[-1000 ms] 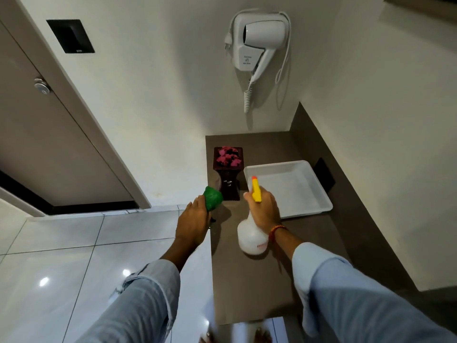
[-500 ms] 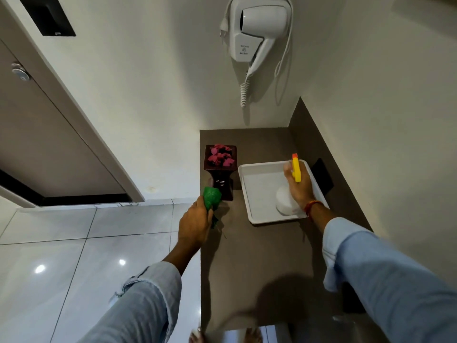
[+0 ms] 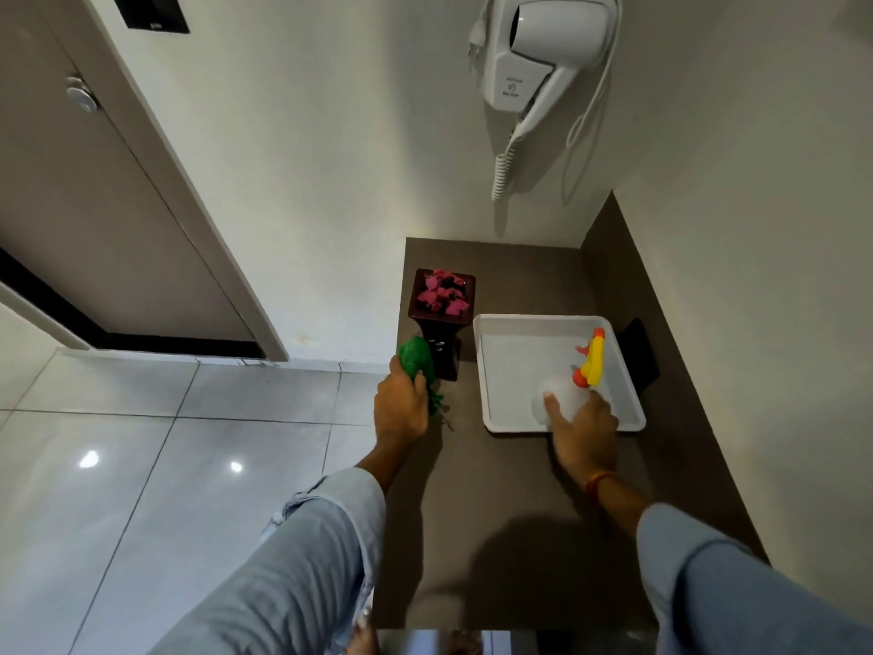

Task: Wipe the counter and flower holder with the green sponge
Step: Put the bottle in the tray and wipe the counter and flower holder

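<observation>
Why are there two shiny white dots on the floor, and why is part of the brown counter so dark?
In the head view, the dots are glare: lights reflecting off the glossy floor tiles. The dark patch on the counter is a shadow, probably the person's own, near the front edge. The wide lens also makes the door and walls lean outward.

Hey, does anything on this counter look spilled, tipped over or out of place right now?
Nothing looks spilled or damaged. The one odd thing is the spray bottle lying tilted in the white tray under the right hand, not standing upright. The flower holder stands upright beside the tray.
</observation>
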A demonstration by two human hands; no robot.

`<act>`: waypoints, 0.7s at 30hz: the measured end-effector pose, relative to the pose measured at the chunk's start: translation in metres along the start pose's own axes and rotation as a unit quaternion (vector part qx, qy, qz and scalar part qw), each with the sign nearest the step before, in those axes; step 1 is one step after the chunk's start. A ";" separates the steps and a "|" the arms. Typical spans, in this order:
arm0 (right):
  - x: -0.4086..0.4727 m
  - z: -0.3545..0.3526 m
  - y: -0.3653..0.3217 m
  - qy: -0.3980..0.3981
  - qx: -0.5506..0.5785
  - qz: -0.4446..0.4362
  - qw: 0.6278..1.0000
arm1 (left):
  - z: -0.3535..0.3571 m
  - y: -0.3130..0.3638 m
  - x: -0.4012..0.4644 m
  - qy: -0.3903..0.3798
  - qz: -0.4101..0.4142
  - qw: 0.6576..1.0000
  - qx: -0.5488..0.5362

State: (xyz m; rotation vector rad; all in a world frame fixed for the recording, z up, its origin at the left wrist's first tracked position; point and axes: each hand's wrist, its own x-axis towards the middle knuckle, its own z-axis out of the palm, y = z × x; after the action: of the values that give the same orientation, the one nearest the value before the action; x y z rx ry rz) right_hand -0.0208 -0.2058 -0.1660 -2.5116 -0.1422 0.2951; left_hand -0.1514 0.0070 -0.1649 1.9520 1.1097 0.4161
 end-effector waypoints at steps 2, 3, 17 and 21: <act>-0.031 0.009 -0.012 -0.027 -0.033 -0.083 0.996 | 0.006 0.002 0.002 0.009 -0.006 1.000 -0.029; -0.038 0.011 -0.025 -0.067 -0.034 -0.151 0.986 | 0.009 0.001 0.003 0.014 -0.010 0.999 -0.048; 0.082 -0.004 -0.177 -0.187 -0.372 -0.453 0.788 | 0.040 0.052 0.018 0.125 -0.186 0.910 -0.349; 0.093 -0.007 -0.178 -0.216 -0.341 -0.461 0.790 | 0.048 0.070 0.031 0.160 -0.201 0.882 -0.396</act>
State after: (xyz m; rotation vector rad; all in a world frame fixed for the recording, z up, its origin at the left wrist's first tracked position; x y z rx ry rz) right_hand 0.0647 -0.0491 -0.0738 -2.5934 -1.8809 0.4397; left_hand -0.0656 -0.0095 -0.1414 0.9258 1.2482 0.8259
